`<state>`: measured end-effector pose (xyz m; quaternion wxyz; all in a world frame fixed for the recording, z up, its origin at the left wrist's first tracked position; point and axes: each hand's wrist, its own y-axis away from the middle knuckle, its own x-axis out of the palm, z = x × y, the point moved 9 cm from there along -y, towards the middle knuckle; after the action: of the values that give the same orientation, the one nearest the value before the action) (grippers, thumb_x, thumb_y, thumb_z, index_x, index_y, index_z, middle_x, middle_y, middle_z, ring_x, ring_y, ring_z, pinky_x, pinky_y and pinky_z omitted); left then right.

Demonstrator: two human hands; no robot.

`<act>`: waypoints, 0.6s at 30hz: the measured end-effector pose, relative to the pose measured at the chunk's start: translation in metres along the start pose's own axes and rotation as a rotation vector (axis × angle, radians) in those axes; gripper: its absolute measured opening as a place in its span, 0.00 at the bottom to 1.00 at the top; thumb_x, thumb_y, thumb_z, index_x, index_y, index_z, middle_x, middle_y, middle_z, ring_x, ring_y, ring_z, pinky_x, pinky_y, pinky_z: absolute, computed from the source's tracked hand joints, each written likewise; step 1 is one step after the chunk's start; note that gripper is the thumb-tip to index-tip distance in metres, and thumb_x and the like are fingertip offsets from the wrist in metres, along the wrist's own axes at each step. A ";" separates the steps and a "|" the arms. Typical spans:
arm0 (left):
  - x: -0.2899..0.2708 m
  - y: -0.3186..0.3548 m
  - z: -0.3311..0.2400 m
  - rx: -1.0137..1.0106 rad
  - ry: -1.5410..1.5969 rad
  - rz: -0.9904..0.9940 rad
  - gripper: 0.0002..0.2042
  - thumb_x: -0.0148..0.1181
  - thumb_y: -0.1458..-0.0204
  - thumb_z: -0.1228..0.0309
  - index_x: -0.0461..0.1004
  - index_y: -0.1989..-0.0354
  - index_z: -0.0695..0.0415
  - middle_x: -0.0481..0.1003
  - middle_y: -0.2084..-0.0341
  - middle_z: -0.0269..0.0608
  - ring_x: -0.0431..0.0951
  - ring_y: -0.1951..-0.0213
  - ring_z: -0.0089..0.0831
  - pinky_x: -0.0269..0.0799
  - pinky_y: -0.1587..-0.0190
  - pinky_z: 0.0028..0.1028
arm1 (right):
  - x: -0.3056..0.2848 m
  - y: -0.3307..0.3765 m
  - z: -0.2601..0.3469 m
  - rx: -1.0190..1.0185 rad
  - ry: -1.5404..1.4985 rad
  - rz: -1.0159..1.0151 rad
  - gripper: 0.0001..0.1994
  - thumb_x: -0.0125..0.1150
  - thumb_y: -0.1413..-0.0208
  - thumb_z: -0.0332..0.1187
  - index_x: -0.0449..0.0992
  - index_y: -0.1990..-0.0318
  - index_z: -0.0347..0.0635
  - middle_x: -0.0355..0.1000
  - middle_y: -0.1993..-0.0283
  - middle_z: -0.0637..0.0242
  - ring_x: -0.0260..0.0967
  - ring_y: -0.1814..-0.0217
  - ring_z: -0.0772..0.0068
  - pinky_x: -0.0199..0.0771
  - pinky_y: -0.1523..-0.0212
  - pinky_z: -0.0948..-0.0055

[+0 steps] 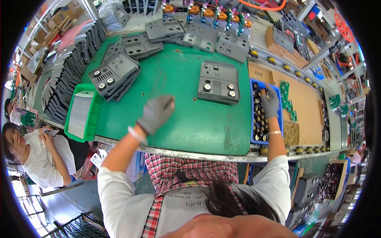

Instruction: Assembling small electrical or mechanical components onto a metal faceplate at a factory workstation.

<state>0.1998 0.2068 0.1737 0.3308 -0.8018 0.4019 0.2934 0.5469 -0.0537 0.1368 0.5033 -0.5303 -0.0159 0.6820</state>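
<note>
**Over the green mat, one hand in the parts bin**

Under your left hand (156, 114) lies the green mat (178, 115), and that hand, in a grey glove, hovers over it with the fingers curled loosely inward; nothing shows in its grasp. Ahead of it and slightly to its right sits a grey panel (218, 82) with round knobs along its near edge, flat on the mat and well apart from your fingers. Further to the left of that hand, a fanned stack of the same grey panels (115, 75) rests on the mat, and beyond that stack a green tray (72, 119) holds a sheaf of pale sheets.

Your right hand (270, 104), also gloved in grey, reaches down into the blue bin (253, 115) at the mat's right edge. Its fingers are bunched together among the small dark coil parts (260, 119) that fill the bin; whether they have pinched one, you cannot tell from this view. Just to the right of that hand, small green circuit boards (286, 97) lie on a brown cardboard sheet (307, 107).
</note>
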 end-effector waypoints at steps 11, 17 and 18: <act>-0.054 -0.183 0.189 -0.381 -1.210 0.374 0.11 0.49 0.54 0.71 0.77 0.66 0.56 0.75 0.63 0.50 0.76 0.60 0.41 0.72 0.62 0.35 | 0.013 0.087 -0.050 0.357 0.567 0.740 0.34 0.64 0.63 0.53 0.62 0.45 0.59 0.53 0.45 0.53 0.55 0.46 0.50 0.62 0.48 0.59; -0.051 -0.196 0.196 -0.382 -1.222 0.503 0.11 0.50 0.55 0.72 0.76 0.64 0.58 0.74 0.63 0.50 0.74 0.57 0.42 0.71 0.57 0.34 | 0.009 0.102 -0.068 0.368 0.679 0.865 0.32 0.63 0.62 0.52 0.62 0.47 0.59 0.56 0.48 0.60 0.57 0.47 0.57 0.64 0.52 0.59; -0.053 -0.198 0.199 -0.386 -1.227 0.509 0.11 0.50 0.55 0.72 0.76 0.64 0.58 0.74 0.63 0.50 0.74 0.57 0.42 0.71 0.57 0.34 | 0.009 0.106 -0.069 0.332 0.677 0.875 0.31 0.63 0.61 0.52 0.62 0.47 0.60 0.57 0.49 0.62 0.57 0.47 0.58 0.64 0.53 0.58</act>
<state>0.2983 0.4745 0.1500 0.2707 -0.4163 0.2583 0.8287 0.5271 -0.1349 0.0415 0.2281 -0.5903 0.4740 0.6123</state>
